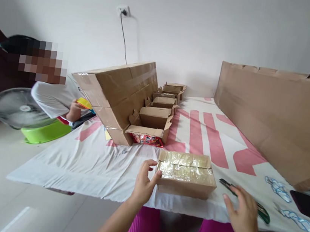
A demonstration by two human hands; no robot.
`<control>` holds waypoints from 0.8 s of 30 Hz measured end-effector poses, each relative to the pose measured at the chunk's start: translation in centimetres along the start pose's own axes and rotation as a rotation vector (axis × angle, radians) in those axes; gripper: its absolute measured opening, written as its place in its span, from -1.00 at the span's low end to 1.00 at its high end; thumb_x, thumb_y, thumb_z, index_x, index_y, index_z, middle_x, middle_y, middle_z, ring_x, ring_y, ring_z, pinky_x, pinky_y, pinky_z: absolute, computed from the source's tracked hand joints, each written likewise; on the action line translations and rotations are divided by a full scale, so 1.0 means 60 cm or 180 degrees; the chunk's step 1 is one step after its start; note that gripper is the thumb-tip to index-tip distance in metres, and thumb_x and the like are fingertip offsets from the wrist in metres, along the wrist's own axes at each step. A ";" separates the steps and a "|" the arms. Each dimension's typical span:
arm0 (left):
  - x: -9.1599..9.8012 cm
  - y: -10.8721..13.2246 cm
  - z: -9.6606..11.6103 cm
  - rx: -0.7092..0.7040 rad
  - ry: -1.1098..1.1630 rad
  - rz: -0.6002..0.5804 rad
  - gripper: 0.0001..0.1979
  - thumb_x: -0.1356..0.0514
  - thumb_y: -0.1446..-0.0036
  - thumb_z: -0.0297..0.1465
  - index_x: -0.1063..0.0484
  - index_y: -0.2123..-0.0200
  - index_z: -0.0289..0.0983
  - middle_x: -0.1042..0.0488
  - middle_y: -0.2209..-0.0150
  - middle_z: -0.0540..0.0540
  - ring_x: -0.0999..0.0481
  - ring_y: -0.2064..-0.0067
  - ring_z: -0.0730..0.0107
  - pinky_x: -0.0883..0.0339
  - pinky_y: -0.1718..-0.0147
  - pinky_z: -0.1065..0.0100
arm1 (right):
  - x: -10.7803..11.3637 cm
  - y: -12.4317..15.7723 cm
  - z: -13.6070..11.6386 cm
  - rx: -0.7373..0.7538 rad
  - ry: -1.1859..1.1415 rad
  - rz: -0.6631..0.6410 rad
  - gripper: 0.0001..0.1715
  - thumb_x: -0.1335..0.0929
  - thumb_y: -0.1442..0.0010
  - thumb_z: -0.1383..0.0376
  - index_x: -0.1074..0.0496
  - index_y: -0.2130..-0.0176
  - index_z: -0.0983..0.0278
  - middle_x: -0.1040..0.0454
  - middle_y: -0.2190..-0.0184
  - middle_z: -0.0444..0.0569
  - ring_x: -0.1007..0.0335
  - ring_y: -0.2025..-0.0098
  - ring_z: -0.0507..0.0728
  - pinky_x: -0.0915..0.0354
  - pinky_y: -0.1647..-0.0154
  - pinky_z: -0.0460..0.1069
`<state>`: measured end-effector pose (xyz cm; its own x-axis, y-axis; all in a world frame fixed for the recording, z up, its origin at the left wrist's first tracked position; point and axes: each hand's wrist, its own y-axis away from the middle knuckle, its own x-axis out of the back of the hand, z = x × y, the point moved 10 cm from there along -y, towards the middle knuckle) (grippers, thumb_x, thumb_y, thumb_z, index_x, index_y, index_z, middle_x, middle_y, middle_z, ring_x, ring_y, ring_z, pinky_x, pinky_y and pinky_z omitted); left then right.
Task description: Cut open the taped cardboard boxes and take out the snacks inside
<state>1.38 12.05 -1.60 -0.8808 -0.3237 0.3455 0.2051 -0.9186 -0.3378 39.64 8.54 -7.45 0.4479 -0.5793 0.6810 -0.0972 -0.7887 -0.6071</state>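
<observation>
Item: small taped carton point(186, 172), flat on the white-and-pink sheet point(86, 164), near edge, at 6 o'clock of the row of open cartons point(155, 116).

Left hand point(143, 185): at the carton's 9 o'clock end, thumb on the top corner, fingers point(145, 165) loosely curled, touching, not clamping.

Right hand point(242, 211): at 3 o'clock, apart from the carton, fingers spread and flat over a green-handled cutter point(259, 210); holding nothing that I can see.

Handling note, as judgement: steady the carton by both short ends, keep the cutter blade pointed away, and press evenly on the glossy tape, which looks slippery.

Large sealed carton point(118, 92) at 11 o'clock; cardboard sheet point(271, 120) at 2 o'clock.

Obscured: the cutter's middle lies under the right hand; blade state unreadable. Carton contents unseen. Dark flat object point(307, 204) at 3 o'clock is cut off. Another person point(57, 99) at 10 o'clock holds something yellow, unidentifiable.
</observation>
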 end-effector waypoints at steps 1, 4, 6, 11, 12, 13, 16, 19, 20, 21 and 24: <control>0.004 -0.003 0.008 -0.0103 -0.0109 0.0064 -0.73 -0.21 -0.12 -0.18 -0.39 0.20 -0.23 -0.44 0.12 -0.16 -0.41 0.03 0.15 -0.31 0.10 0.20 | 0.001 -0.008 0.016 -0.0030 0.0427 -0.0062 -0.53 -0.24 -0.27 0.05 -0.44 0.06 0.34 -0.45 0.03 0.26 -0.35 -0.04 0.40 -0.27 -0.06 0.27; 0.008 -0.013 0.028 -0.0260 -0.0444 0.0108 -0.75 -0.26 -0.05 -0.22 -0.39 0.24 -0.22 -0.41 0.17 -0.12 -0.41 0.11 0.19 -0.30 0.19 0.24 | -0.018 -0.013 0.052 -0.0174 0.1299 -0.0488 -0.55 -0.22 -0.26 0.14 -0.45 0.02 0.33 -0.48 0.04 0.22 -0.37 0.02 0.39 -0.28 0.06 0.23; 0.005 -0.021 0.028 -0.0119 -0.0559 0.0051 -0.71 -0.30 0.00 -0.22 -0.38 0.24 -0.22 -0.40 0.27 -0.06 -0.41 0.20 0.24 -0.28 0.24 0.27 | -0.030 -0.008 0.061 -0.0227 0.1512 -0.0676 -0.60 -0.22 -0.26 0.22 -0.46 0.01 0.29 -0.51 0.07 0.15 -0.38 0.06 0.34 -0.27 0.12 0.19; -0.013 -0.031 -0.001 0.0701 -0.0300 -0.0323 -0.58 -0.38 0.15 -0.24 -0.32 0.24 -0.23 -0.21 0.55 0.18 -0.26 0.50 0.46 -0.13 0.48 0.42 | -0.037 -0.005 0.069 -0.0469 0.1697 -0.0648 -0.63 -0.21 -0.30 0.26 -0.46 -0.02 0.23 -0.52 0.10 0.10 -0.37 0.13 0.30 -0.22 0.21 0.14; -0.015 -0.030 -0.005 0.0828 -0.0178 -0.0367 -0.58 -0.39 0.18 -0.25 -0.31 0.26 -0.23 -0.18 0.58 0.21 -0.23 0.53 0.49 -0.10 0.51 0.44 | -0.037 -0.006 0.070 -0.0504 0.1724 -0.0614 -0.62 -0.21 -0.31 0.25 -0.45 -0.04 0.22 -0.52 0.08 0.10 -0.37 0.13 0.30 -0.22 0.21 0.15; -0.016 -0.029 -0.006 0.0919 -0.0049 -0.0370 -0.57 -0.40 0.20 -0.27 -0.31 0.27 -0.23 -0.17 0.60 0.22 -0.22 0.55 0.51 -0.08 0.52 0.45 | -0.036 -0.007 0.069 -0.0512 0.1735 -0.0570 -0.61 -0.21 -0.31 0.25 -0.45 -0.04 0.23 -0.51 0.06 0.10 -0.37 0.12 0.30 -0.22 0.20 0.15; -0.014 -0.029 -0.008 0.1098 0.0432 -0.0251 -0.53 -0.41 0.27 -0.33 -0.31 0.26 -0.23 -0.19 0.64 0.25 -0.22 0.59 0.54 -0.08 0.54 0.48 | -0.035 -0.009 0.065 -0.0488 0.1693 -0.0464 -0.61 -0.19 -0.31 0.26 -0.43 -0.04 0.27 -0.52 0.04 0.11 -0.37 0.04 0.31 -0.22 0.11 0.17; -0.017 -0.032 -0.010 0.1257 0.0787 -0.0258 -0.52 -0.42 0.31 -0.33 -0.32 0.28 -0.24 -0.24 0.69 0.25 -0.25 0.63 0.54 -0.10 0.57 0.48 | -0.041 -0.008 0.064 -0.0468 0.1635 -0.0571 -0.61 -0.19 -0.31 0.28 -0.40 -0.05 0.27 -0.55 0.08 0.10 -0.42 0.08 0.28 -0.22 0.08 0.15; -0.019 -0.034 -0.011 0.1296 0.0846 -0.0291 -0.53 -0.42 0.32 -0.32 -0.33 0.30 -0.25 -0.26 0.69 0.24 -0.27 0.63 0.53 -0.12 0.58 0.47 | -0.042 -0.008 0.065 -0.0481 0.1636 -0.0598 -0.61 -0.19 -0.31 0.28 -0.40 -0.06 0.27 -0.56 0.09 0.08 -0.43 0.11 0.27 -0.22 0.08 0.15; -0.020 -0.035 -0.012 0.1327 0.0888 -0.0321 -0.53 -0.43 0.33 -0.31 -0.34 0.31 -0.26 -0.29 0.70 0.22 -0.29 0.64 0.52 -0.13 0.57 0.47 | -0.042 -0.007 0.066 -0.0481 0.1640 -0.0610 -0.60 -0.19 -0.31 0.27 -0.39 -0.07 0.27 -0.57 0.09 0.08 -0.44 0.12 0.27 -0.22 0.08 0.14; -0.020 -0.037 -0.017 0.1447 0.1036 -0.0349 -0.54 -0.44 0.34 -0.28 -0.34 0.34 -0.26 -0.36 0.68 0.18 -0.34 0.62 0.52 -0.18 0.54 0.47 | -0.039 -0.007 0.065 -0.0414 0.1628 -0.0568 -0.60 -0.20 -0.31 0.27 -0.41 -0.07 0.29 -0.58 0.10 0.08 -0.45 0.13 0.27 -0.22 0.10 0.14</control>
<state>1.57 14.71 -2.18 -0.9786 -0.2006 0.0453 0.2047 -0.9714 0.1207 42.12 11.05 -10.38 -0.0179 -0.4349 0.9003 -0.1827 -0.8839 -0.4306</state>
